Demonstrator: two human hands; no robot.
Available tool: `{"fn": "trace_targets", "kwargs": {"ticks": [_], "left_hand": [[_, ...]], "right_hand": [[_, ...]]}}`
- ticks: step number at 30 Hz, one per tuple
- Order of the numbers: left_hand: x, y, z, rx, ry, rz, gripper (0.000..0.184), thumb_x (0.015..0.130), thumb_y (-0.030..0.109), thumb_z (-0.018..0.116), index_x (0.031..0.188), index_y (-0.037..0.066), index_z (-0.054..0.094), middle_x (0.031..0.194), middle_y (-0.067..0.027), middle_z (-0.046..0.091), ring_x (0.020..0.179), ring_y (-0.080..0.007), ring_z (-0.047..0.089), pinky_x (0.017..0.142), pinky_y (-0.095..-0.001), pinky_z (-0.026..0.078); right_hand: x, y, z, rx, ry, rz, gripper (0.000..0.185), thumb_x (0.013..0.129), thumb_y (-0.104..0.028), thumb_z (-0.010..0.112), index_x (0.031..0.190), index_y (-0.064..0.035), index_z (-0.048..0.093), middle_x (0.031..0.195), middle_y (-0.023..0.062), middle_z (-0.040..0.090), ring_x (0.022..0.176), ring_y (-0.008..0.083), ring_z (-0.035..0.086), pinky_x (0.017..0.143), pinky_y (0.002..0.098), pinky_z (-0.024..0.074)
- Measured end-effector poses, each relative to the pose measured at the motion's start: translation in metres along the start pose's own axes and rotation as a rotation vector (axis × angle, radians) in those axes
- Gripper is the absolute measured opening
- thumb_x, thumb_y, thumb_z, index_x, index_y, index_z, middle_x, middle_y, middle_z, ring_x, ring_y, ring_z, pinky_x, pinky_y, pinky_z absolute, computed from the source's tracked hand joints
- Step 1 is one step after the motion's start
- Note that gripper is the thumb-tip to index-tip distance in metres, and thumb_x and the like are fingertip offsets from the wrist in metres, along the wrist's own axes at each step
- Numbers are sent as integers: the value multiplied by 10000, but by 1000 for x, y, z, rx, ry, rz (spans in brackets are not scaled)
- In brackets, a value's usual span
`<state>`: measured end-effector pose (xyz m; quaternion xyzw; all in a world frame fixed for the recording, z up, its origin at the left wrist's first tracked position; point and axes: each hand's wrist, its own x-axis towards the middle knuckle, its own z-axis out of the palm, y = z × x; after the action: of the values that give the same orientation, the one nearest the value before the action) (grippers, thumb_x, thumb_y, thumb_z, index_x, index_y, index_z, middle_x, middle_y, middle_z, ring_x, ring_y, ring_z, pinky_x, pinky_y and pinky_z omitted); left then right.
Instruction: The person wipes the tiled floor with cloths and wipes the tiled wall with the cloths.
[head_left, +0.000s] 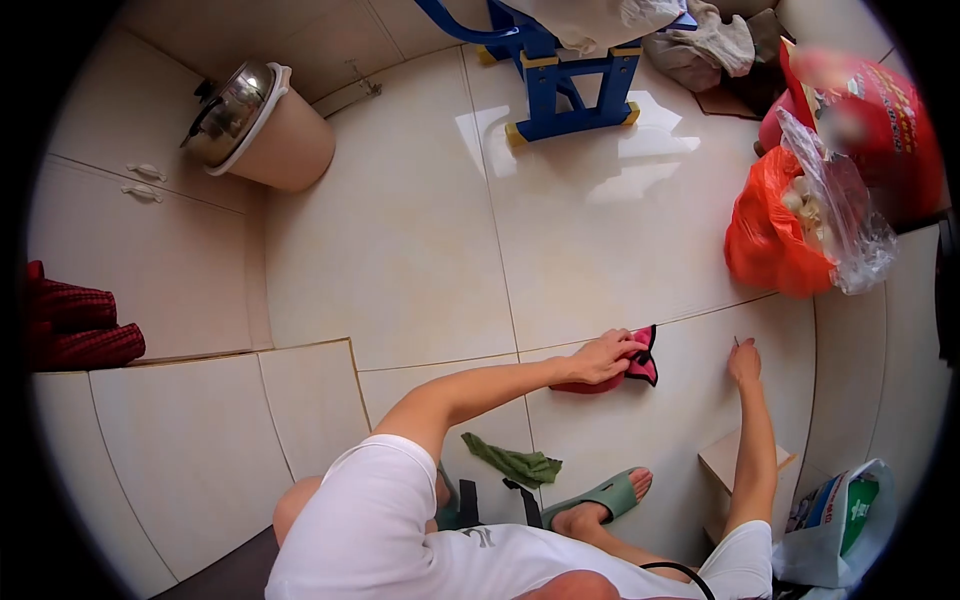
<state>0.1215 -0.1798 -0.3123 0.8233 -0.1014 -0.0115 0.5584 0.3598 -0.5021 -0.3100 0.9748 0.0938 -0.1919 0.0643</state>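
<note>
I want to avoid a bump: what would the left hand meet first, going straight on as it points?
The black-edged end of the pink cloth, right at the left hand. Past that comes floor tile, then perhaps the right hand, close to that line; depth is unclear.

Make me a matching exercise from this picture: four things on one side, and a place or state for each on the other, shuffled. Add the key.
Things:
1. Pink cloth
2. Green cloth
3. Bucket
4. Orange-red bag

Place or state:
A. Has a shiny metal vessel at its top
B. Lies crumpled near a sandal
C. Stands open, with pale contents showing
D. Is touched by the left hand

Right pairs: 1-D, 2-B, 3-A, 4-C.
</note>
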Motion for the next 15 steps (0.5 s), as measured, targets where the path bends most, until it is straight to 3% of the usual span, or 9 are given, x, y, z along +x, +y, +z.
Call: {"fn": "trace_targets", "kwargs": {"ticks": [2, 4, 8, 9, 12, 15], "left_hand": [[-8, 25, -30, -270, -102, -188, 461, 867, 89, 503, 1328, 107, 512, 1179, -117, 503, 1094, -289, 503, 985, -366, 399], [-30, 34, -86, -254, 10, -299, 467, 865, 72, 490, 1328, 114, 527, 1165, -116, 517, 1106, -271, 505, 992, -355, 394], [-113, 7, -211, 68, 610, -530, 422, 872, 89, 505, 1291, 102, 553, 1119, -155, 563, 1054, -303, 555, 943, -364, 440], [-138, -6, -238, 166, 838, -607, 407, 877, 102, 514, 1282, 95, 554, 1125, -163, 566, 1063, -324, 555, 940, -379, 444], [-229, -52, -310, 520, 1208, -946, 394, 919, 191, 499, 1298, 91, 529, 1216, -195, 518, 1119, -364, 516, 982, -417, 419], [-281, -55, -328, 527, 1385, -1564, 445, 940, 267, 477, 1360, 124, 450, 1310, -204, 457, 1206, -382, 450, 1038, -465, 368]], "right_hand": [[-7, -2, -6, 21, 5, -20, 556, 950, -235, 492, 1308, 167, 353, 988, 293, 655, 924, 429, 646, 805, 495, 517], [-11, -4, -3, 28, 38, -40, 545, 953, -230, 489, 1312, 158, 356, 992, 288, 656, 918, 436, 645, 810, 497, 516], [-17, -12, -8, 62, 25, 39, 518, 949, -184, 495, 1326, 144, 357, 1061, 299, 635, 968, 438, 631, 847, 489, 504], [-16, -13, -6, 77, 74, 18, 511, 945, -173, 499, 1336, 125, 360, 1083, 299, 626, 989, 433, 622, 855, 485, 500], [-10, -10, 4, 137, 254, -111, 493, 937, -137, 502, 1366, 67, 372, 1162, 279, 589, 1049, 415, 592, 887, 464, 483], [-17, -35, -2, 248, 396, -319, 453, 939, -84, 493, 1373, 14, 408, 1207, 222, 545, 1065, 379, 566, 906, 429, 466]]}}
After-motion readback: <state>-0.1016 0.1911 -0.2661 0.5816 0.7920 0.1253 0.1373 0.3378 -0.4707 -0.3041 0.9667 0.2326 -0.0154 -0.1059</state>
